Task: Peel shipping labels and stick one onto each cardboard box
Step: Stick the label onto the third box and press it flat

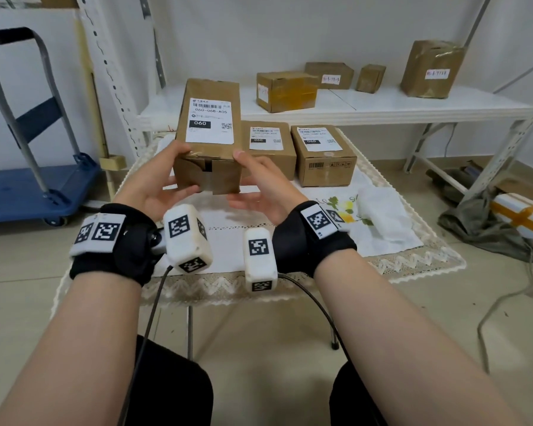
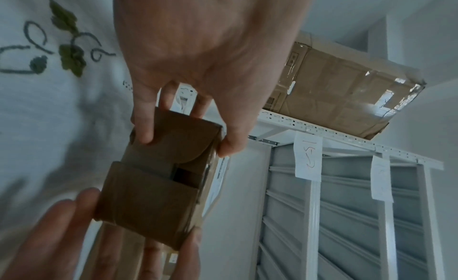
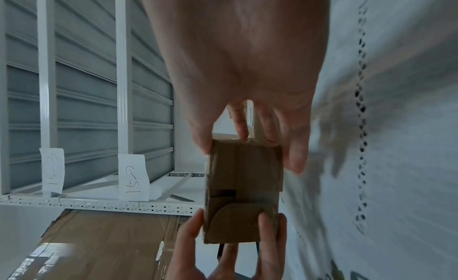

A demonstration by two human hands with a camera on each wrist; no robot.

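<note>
Our left hand (image 1: 154,176) has fingers and thumb curled round the near end of the tall cardboard box (image 1: 208,135), gripping it; our right hand (image 1: 260,186) grips the opposite side, thumb on top edge, fingers under. Box is held up above the cloth-covered table (image 1: 391,262), its shipping label (image 1: 210,120) stuck on the upper face. Just behind it — two smaller labelled boxes (image 1: 268,149) (image 1: 322,153) on the cloth. Farther back, four boxes on the white shelf (image 1: 382,106); blue cart (image 1: 28,192) at left.
</note>
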